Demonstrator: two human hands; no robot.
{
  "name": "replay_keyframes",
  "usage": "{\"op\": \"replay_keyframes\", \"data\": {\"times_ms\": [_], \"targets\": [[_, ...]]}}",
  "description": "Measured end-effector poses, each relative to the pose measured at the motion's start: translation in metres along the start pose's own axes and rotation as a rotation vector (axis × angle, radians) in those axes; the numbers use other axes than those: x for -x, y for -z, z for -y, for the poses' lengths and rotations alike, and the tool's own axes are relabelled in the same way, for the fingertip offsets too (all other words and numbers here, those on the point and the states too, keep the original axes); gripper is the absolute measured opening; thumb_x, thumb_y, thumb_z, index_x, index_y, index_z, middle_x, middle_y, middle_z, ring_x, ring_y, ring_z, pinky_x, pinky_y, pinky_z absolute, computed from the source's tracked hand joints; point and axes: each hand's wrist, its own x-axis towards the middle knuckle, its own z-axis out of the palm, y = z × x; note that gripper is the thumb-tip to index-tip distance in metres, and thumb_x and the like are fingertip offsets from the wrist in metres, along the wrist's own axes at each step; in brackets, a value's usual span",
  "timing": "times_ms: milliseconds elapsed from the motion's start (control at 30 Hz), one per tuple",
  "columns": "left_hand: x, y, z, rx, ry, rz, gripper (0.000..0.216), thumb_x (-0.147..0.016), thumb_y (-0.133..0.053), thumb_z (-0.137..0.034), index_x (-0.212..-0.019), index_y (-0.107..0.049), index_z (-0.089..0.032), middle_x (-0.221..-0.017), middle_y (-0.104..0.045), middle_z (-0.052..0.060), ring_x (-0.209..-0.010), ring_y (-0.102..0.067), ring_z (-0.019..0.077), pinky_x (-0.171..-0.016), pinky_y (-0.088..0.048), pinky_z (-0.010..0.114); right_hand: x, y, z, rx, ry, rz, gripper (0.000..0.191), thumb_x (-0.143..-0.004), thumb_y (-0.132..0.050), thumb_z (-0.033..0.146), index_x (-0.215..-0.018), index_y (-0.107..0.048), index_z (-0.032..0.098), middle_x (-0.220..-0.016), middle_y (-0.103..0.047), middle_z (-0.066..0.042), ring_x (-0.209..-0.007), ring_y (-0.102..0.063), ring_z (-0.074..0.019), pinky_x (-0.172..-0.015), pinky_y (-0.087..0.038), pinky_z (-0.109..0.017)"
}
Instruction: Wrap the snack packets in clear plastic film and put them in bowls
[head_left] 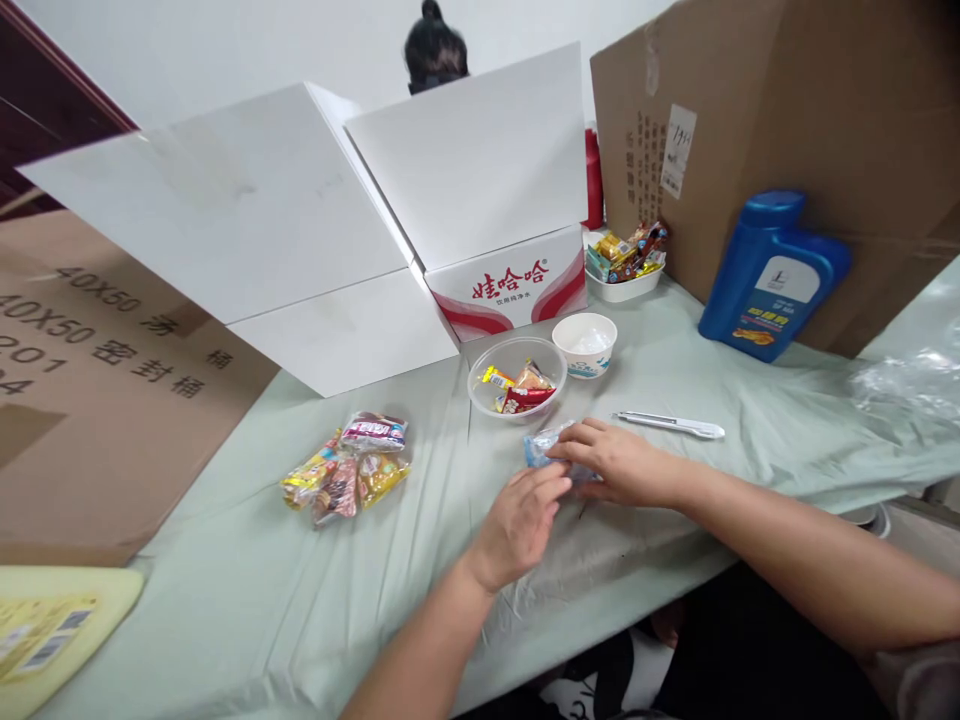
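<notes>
Table: pale green cloth (pixel 225 600), white wall (pixel 225 40) behind. Clear bowl (pixel 480 405): wrapped snacks. Paper bowl (pixel 585 362), adjacent: something clear. White tray (pixel 626 290): wrapped snacks. Blue-and-clear packet (pixel 541 444): before clear bowl, beneath right hand (pixel 622 462), fingers curved; left hand (pixel 525 525) alongside, fingers half bent. Either grip's closure: cannot tell.

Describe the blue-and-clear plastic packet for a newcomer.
Before the white cardboard box with red lettering stands a round clear plastic bowl. The packet lies nearer the camera, partly under the right hand, blue-tinted unlike the bowl's red and yellow wrappers.
</notes>
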Motion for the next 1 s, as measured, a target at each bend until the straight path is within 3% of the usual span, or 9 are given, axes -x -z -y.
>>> {"op": "replay_keyframes", "data": {"times_ms": [67,200,300,467,600,767,833,933,1000], "targets": [[0.002,-0.001,0.003,0.022,0.144,-0.123,0.044,-0.089,-0.051,-0.01,-0.131,-0.043,-0.021,-0.13,-0.056,0.015,-0.108,-0.062,0.0205,-0.088,-0.053,0.037,-0.002,-0.001,0.003,-0.028,-0.025,-0.012,0.021,-0.084,-0.056,0.009,-0.101,-0.066,0.016,-0.102,-0.065,-0.011,-0.095,-0.062,-0.022,-0.085,-0.049,-0.036],[0.001,0.006,0.01,0.025,0.389,-0.089,0.055,-0.078,-0.071,-0.021,-0.129,-0.052,-0.022,-0.123,-0.058,0.012,-0.097,-0.063,0.0209,-0.081,-0.053,0.034,0.001,0.013,0.002,-0.244,0.013,-0.023,0.019,-0.085,-0.051,0.007,-0.096,-0.064,0.017,-0.095,-0.068,-0.007,-0.088,-0.063,-0.0178,-0.08,-0.049,-0.03],[-0.002,0.013,0.015,0.143,0.538,-0.119,0.024,-0.08,-0.067,-0.023,-0.103,-0.07,-0.021,-0.095,-0.064,0.005,-0.08,-0.061,0.0159,-0.069,-0.049,0.026,0.008,0.03,-0.008,-0.327,-0.017,0.02,0.015,-0.087,-0.053,0.015,-0.097,-0.065,0.019,-0.097,-0.069,-0.006,-0.089,-0.064,-0.0171,-0.081,-0.049,-0.03],[-0.001,0.017,0.029,0.517,0.875,-0.545,0.019,-0.072,-0.071,-0.034,-0.073,-0.065,-0.016,-0.064,-0.057,-0.001,-0.058,-0.053,0.0119,-0.055,-0.041,0.022,0.017,0.047,-0.033,-0.198,-0.183,0.031,0.016,-0.083,-0.053,0.014,-0.092,-0.065,0.019,-0.091,-0.07,-0.004,-0.082,-0.064,-0.0177,-0.075,-0.05,-0.03],[0.003,0.018,0.041,0.508,0.918,-0.754,0.016,-0.069,-0.065,-0.029,-0.073,-0.053,-0.018,-0.063,-0.052,-0.004,-0.054,-0.049,0.0095,-0.052,-0.038,0.02,0.019,0.044,-0.039,0.002,-0.151,0.051,0.024,-0.071,-0.051,0.003,-0.084,-0.064,0.018,-0.087,-0.068,-0.005,-0.083,-0.063,-0.0204,-0.076,-0.051,-0.034],[0.005,0.033,0.04,0.302,0.78,-1.032,0.015,-0.069,-0.06,-0.021,-0.078,-0.048,-0.02,-0.079,-0.051,-0.003,-0.074,-0.054,0.0111,-0.071,-0.044,0.023,0.019,0.04,-0.031,0.146,-0.012,-0.2,0.027,-0.071,-0.047,0.0,-0.079,-0.063,0.02,-0.107,-0.068,-0.01,-0.111,-0.058,-0.0269,-0.096,-0.047,-0.046],[0.004,0.037,0.031,0.068,0.588,-0.98,0.013,-0.075,-0.059,-0.019,-0.085,-0.051,-0.021,-0.088,-0.055,0.0,-0.087,-0.057,0.0149,-0.083,-0.046,0.029,0.019,0.039,-0.023,0.135,0.033,-0.247,0.03,-0.074,-0.046,0.0,-0.087,-0.063,0.02,-0.113,-0.066,-0.01,-0.119,-0.055,-0.0262,-0.099,-0.047,-0.045],[0.001,0.033,0.018,-0.292,0.33,-0.525,0.024,-0.083,-0.057,-0.019,-0.107,-0.057,-0.019,-0.106,-0.062,0.008,-0.106,-0.058,0.0236,-0.094,-0.045,0.041,0.018,0.033,-0.01,0.109,0.052,-0.215,0.038,-0.081,-0.047,0.005,-0.114,-0.059,0.02,-0.132,-0.056,-0.013,-0.125,-0.051,-0.0248,-0.099,-0.047,-0.044],[-0.001,0.027,0.015,-0.415,0.307,-0.251,0.038,-0.086,-0.058,-0.022,-0.123,-0.054,-0.018,-0.117,-0.063,0.013,-0.115,-0.055,0.0288,-0.098,-0.042,0.047,0.016,0.027,-0.005,0.139,0.041,-0.154,0.047,-0.084,-0.054,0.014,-0.13,-0.051,0.019,-0.142,-0.048,-0.016,-0.127,-0.049,-0.0279,-0.099,-0.046,-0.047]]}}
